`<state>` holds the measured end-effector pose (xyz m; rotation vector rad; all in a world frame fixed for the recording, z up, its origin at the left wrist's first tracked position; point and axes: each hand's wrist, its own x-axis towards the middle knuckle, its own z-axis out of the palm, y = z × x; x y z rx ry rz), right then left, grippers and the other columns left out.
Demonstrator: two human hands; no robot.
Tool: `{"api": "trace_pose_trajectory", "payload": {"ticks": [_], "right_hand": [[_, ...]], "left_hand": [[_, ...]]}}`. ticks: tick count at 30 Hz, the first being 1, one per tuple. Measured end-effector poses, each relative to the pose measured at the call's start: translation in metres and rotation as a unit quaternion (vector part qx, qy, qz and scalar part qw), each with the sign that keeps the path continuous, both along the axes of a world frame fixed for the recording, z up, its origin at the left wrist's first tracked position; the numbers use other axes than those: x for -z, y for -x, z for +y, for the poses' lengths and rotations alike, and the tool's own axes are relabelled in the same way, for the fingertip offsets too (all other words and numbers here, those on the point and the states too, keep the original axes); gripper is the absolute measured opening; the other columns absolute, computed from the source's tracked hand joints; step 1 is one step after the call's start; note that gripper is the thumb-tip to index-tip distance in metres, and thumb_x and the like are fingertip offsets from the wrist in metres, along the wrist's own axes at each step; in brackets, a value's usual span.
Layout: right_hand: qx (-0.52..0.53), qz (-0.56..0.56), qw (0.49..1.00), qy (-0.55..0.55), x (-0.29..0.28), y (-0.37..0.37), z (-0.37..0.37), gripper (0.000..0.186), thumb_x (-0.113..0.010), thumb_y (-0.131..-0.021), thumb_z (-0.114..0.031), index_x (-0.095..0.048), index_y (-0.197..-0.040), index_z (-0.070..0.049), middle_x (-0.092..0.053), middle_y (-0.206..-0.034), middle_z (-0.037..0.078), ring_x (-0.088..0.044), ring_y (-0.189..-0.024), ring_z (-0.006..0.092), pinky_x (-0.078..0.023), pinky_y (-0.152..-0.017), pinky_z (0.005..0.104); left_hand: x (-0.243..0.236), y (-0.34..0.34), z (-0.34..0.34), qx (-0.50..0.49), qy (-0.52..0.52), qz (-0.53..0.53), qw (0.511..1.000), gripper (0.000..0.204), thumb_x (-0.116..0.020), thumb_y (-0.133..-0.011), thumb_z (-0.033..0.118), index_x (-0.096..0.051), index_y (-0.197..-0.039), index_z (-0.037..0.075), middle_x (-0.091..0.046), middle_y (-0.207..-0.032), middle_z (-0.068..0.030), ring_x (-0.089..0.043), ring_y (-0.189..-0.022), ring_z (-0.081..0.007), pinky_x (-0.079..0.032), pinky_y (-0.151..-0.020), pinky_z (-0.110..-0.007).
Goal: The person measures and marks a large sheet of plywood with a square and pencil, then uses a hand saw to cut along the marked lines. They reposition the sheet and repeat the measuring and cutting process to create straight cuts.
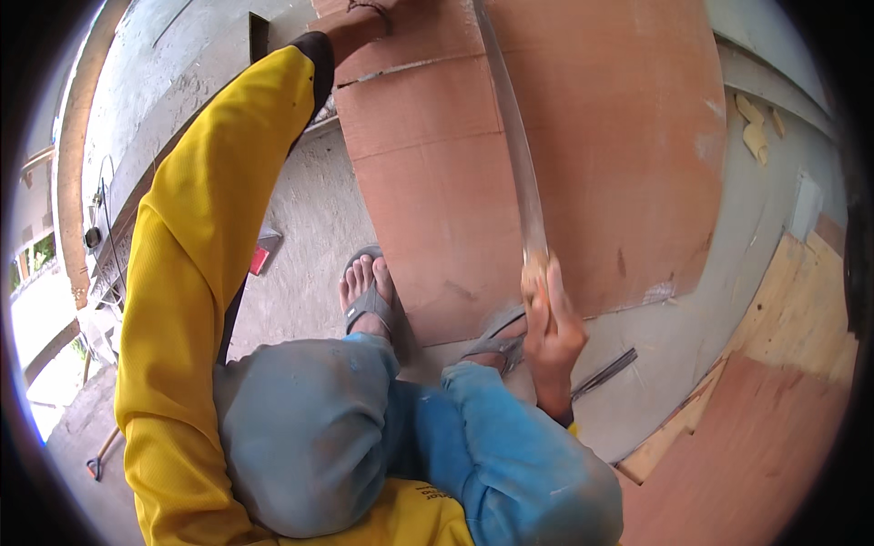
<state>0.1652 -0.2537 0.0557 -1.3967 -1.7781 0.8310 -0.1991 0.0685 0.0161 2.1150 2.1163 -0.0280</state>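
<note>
My right hand (553,332) is closed around the light wooden handle (539,271) of a handsaw. Its long, narrow metal blade (517,146) runs away from me over a reddish-brown plywood sheet (619,164), up to the top edge of the view. How deep the blade sits in the wood I cannot tell. My left arm, in a yellow sleeve, reaches far forward over the sheet's left side. Only the wrist and part of my left hand (401,13) show at the top edge, by the plywood; its fingers are out of sight.
A narrow slit (410,68) enters the sheet from its left edge. My sandalled feet (369,296) are at its near edge. Thin dark rods (604,373) lie right of my right hand. More plywood (756,446) lies at lower right, yellowish scraps (754,141) at far right.
</note>
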Motion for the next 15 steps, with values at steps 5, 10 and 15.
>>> {"api": "trace_pose_trajectory", "payload": {"ticks": [5,10,15], "right_hand": [[0.006,-0.009,0.999,0.046,-0.009,0.025,0.040,0.043,-0.057,-0.094,0.005,-0.059,-0.137,0.004,-0.071,-0.113,0.024,-0.074,-0.096,0.0284,-0.058,-0.081,0.0326],[-0.004,0.002,0.998,0.058,-0.004,0.020,0.026,0.039,-0.055,-0.099,-0.003,-0.057,-0.136,0.008,-0.068,-0.122,0.028,-0.072,-0.107,0.0300,-0.057,-0.088,0.0337],[0.000,0.022,0.999,0.026,0.001,0.018,0.024,0.044,-0.058,-0.093,0.004,-0.057,-0.138,0.005,-0.068,-0.125,0.022,-0.071,-0.110,0.0304,-0.057,-0.090,0.0351]], "left_hand": [[0.007,-0.014,-0.004,-0.016,-0.002,-0.040,0.999,0.053,-0.035,-0.103,0.042,-0.073,-0.098,0.007,-0.071,-0.104,-0.0222,-0.067,-0.100,-0.0401,-0.052,-0.091,-0.053],[0.007,-0.005,0.000,-0.015,-0.006,-0.022,1.000,0.052,-0.035,-0.103,0.042,-0.074,-0.097,0.008,-0.071,-0.104,-0.0219,-0.067,-0.100,-0.0405,-0.052,-0.091,-0.053],[-0.001,0.001,0.006,-0.020,-0.011,-0.017,1.000,0.051,-0.036,-0.103,0.040,-0.074,-0.096,0.008,-0.071,-0.102,-0.0220,-0.067,-0.099,-0.0408,-0.051,-0.092,-0.052]]}}
